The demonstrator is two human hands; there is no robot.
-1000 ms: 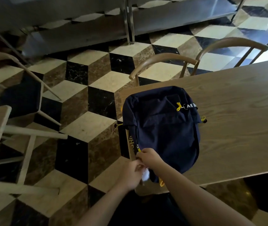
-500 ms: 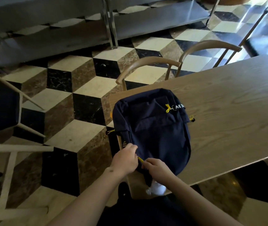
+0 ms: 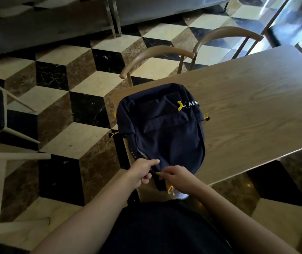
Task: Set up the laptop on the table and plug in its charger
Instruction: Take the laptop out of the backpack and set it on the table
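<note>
A dark blue backpack (image 3: 162,131) lies flat at the near left corner of the wooden worktop (image 3: 253,110), its lower end hanging just over the near edge. The left hand (image 3: 143,172) pinches the fabric beside the zip, fingers closed on the cloth, while the right hand (image 3: 178,176) has its fingers narrowed on a yellow zipper pull (image 3: 158,173). No laptop or charger is in view (presumably both are inside the bag, though nothing here shows it). The main risk seems to be the bag's place: so close to the corner, a hard tug toward the body could drag it off the near edge, contents and all. If the left hand slackens, the fabric may bunch and the zip could jam. A chair (image 3: 155,57) stands just past the far edge.
</note>
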